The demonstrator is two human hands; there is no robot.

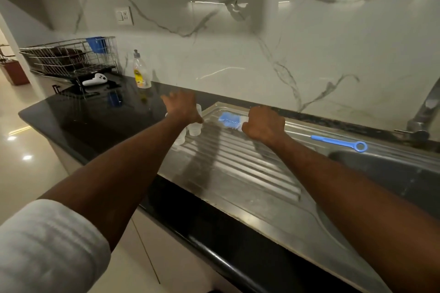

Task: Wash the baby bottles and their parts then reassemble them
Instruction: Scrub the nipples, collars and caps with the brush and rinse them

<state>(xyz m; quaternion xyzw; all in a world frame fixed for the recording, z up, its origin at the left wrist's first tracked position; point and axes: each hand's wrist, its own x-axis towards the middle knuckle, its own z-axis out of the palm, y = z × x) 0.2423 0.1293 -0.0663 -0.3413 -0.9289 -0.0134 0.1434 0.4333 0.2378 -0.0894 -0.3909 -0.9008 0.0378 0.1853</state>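
Clear bottles [194, 126] (blurred) sit under the spread, empty left hand [182, 107]; the right hand [264, 123] curls over the bottle brush [238, 122], grip unclear.

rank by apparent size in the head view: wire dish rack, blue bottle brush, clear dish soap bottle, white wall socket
1. wire dish rack
2. blue bottle brush, long and thin
3. clear dish soap bottle
4. white wall socket

The rack stands farthest, so it is truly largest.
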